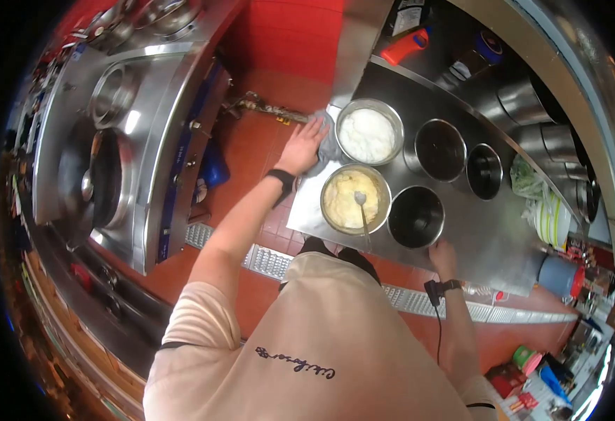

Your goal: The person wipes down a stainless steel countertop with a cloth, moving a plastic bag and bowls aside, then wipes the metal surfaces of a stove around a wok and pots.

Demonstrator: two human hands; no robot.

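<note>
My left hand [305, 145] lies with its fingers spread at the left edge of the steel counter [486, 249], touching a grey cloth [330, 146]. Right of the cloth stands a metal bowl of white, powdery contents [367, 135]. Nearer me is a bowl of pale yellow mixture [346, 200] with a metal spoon [361, 210] in it. A dark-looking, round metal pot [416, 217] stands beside that bowl. My right hand [443, 258] is closed at the counter's near edge, just below this pot; what its fingers grip is hidden.
Two more round pots [440, 150] [484, 171] stand farther right. A red bottle [406, 46] and a blue-lidded jar [477, 56] are at the back. On the left is a steel stove with a wok [111, 175]. A drain grate [269, 262] crosses the red floor.
</note>
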